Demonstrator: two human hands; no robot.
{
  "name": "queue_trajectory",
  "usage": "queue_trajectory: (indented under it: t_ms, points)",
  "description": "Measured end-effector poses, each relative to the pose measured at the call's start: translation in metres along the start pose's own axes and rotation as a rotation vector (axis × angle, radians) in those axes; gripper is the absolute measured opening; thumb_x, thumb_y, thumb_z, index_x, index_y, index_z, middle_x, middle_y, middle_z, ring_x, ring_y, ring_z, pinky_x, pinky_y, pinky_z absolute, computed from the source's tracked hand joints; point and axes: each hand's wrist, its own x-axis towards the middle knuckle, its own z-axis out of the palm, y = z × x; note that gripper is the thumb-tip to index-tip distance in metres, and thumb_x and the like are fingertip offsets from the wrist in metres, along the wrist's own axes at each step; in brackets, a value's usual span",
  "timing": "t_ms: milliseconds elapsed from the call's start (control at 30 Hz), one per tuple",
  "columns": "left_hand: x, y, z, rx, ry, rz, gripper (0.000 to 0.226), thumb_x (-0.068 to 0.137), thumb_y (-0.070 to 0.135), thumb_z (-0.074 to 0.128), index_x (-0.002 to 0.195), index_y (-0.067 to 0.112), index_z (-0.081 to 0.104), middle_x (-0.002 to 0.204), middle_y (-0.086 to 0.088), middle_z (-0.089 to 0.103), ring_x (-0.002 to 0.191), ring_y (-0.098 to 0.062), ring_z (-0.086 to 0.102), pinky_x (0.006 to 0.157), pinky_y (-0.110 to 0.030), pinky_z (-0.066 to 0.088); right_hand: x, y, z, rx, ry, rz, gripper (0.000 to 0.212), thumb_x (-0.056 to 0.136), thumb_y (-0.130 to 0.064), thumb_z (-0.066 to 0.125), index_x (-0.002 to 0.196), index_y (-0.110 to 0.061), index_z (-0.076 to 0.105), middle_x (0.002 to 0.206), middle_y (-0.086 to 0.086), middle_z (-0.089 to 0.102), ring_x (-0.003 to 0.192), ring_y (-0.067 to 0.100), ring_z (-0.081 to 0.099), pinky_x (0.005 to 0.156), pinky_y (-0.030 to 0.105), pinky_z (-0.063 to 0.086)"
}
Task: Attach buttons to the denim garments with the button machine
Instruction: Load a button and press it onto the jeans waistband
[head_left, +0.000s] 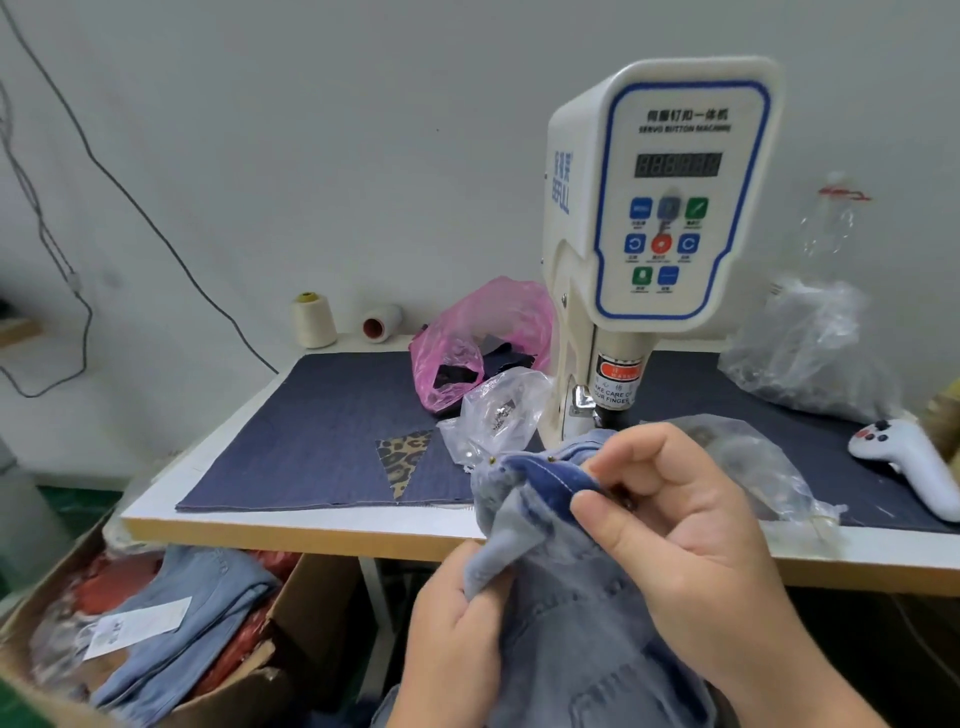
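Head view, denim garment (561, 587) in both hands' grip, button seemingly pinched

Denim garment held up before the button machine

The light-blue denim garment (550, 582) is bunched, its darker stitched edge (with small metal studs) raised just below the white button machine (660, 208), which stands upright on the table, control panel facing the camera.
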Motion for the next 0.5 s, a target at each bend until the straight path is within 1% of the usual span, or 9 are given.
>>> queue_trajectory:
  t_ms: [67, 100, 133, 200, 267, 333, 400, 433, 500]
  points:
    - [0.009, 0.003, -0.005, -0.175, 0.054, 0.018, 0.041, 0.09, 0.034, 0.064, 0.1, -0.005, 0.065, 0.101, -0.037, 0.063, 0.098, -0.046, 0.065, 0.091, -0.067, 0.046, 0.003, 0.004, 0.001, -0.129, -0.018, 0.042, 0.028, 0.077, -0.009, 0.069, 0.087, -0.034, 0.063, 0.085, -0.01, 0.069, 0.081, 0.002, 0.064, 0.076, 0.012, 0.048]
    - [0.013, 0.007, -0.007, -0.249, 0.068, 0.046, 0.033, 0.093, 0.028, 0.062, 0.105, -0.002, 0.067, 0.104, -0.036, 0.064, 0.104, -0.053, 0.062, 0.093, -0.069, 0.046, 0.004, 0.006, 0.001, -0.208, -0.009, 0.065, 0.03, 0.076, -0.013, 0.071, 0.091, -0.037, 0.062, 0.091, -0.013, 0.07, 0.087, -0.001, 0.064, 0.08, 0.009, 0.045]
    - [0.016, 0.014, -0.009, -0.315, 0.079, 0.083, 0.028, 0.094, 0.022, 0.059, 0.11, 0.002, 0.068, 0.108, -0.032, 0.066, 0.108, -0.054, 0.061, 0.093, -0.067, 0.049, 0.005, 0.01, 0.002, -0.287, 0.005, 0.084, 0.035, 0.076, -0.015, 0.073, 0.096, -0.041, 0.061, 0.099, -0.016, 0.068, 0.097, -0.001, 0.063, 0.083, 0.006, 0.042]
    - [0.02, 0.028, -0.015, -0.413, 0.115, 0.15, 0.028, 0.094, 0.017, 0.056, 0.116, 0.007, 0.069, 0.114, -0.027, 0.069, 0.11, -0.046, 0.065, 0.086, -0.053, 0.057, 0.004, 0.019, 0.004, -0.413, 0.028, 0.139, 0.05, 0.078, -0.016, 0.079, 0.107, -0.049, 0.056, 0.113, -0.021, 0.062, 0.111, -0.006, 0.055, 0.086, 0.002, 0.036]
    - [0.022, 0.042, -0.021, -0.455, 0.172, 0.217, 0.027, 0.093, 0.021, 0.061, 0.117, 0.012, 0.07, 0.113, -0.021, 0.071, 0.107, -0.038, 0.068, 0.08, -0.038, 0.058, 0.001, 0.029, 0.007, -0.475, 0.029, 0.223, 0.058, 0.077, -0.021, 0.082, 0.113, -0.055, 0.052, 0.119, -0.029, 0.056, 0.114, -0.012, 0.048, 0.086, 0.005, 0.037]
    - [0.021, 0.057, -0.025, -0.437, 0.191, 0.262, 0.03, 0.092, 0.031, 0.067, 0.116, 0.014, 0.07, 0.112, -0.02, 0.072, 0.107, -0.036, 0.068, 0.08, -0.037, 0.058, -0.004, 0.041, 0.008, -0.484, -0.002, 0.315, 0.052, 0.076, -0.032, 0.083, 0.109, -0.057, 0.052, 0.116, -0.032, 0.055, 0.109, -0.011, 0.051, 0.083, 0.009, 0.04]
    - [0.019, 0.072, -0.029, -0.41, 0.197, 0.315, 0.032, 0.091, 0.035, 0.067, 0.115, 0.014, 0.07, 0.107, -0.019, 0.072, 0.103, -0.034, 0.069, 0.078, -0.037, 0.058, -0.007, 0.049, 0.008, -0.466, -0.035, 0.421, 0.04, 0.072, -0.052, 0.079, 0.103, -0.056, 0.053, 0.108, -0.033, 0.057, 0.101, -0.007, 0.056, 0.081, 0.012, 0.042]
    - [0.019, 0.079, -0.029, -0.416, 0.209, 0.331, 0.03, 0.091, 0.034, 0.065, 0.114, 0.015, 0.07, 0.103, -0.016, 0.073, 0.099, -0.03, 0.07, 0.075, -0.034, 0.058, -0.01, 0.054, 0.008, -0.457, -0.071, 0.487, 0.043, 0.065, -0.067, 0.074, 0.101, -0.057, 0.053, 0.106, -0.034, 0.057, 0.097, -0.007, 0.058, 0.081, 0.012, 0.043]
    - [0.019, 0.088, -0.028, -0.432, 0.242, 0.38, 0.024, 0.093, 0.028, 0.061, 0.112, 0.017, 0.072, 0.096, -0.009, 0.075, 0.09, -0.021, 0.071, 0.07, -0.028, 0.057, -0.014, 0.056, 0.011, -0.344, -0.205, 0.631, 0.06, 0.051, -0.09, 0.061, 0.103, -0.061, 0.054, 0.103, -0.037, 0.061, 0.096, -0.011, 0.061, 0.087, 0.018, 0.044]
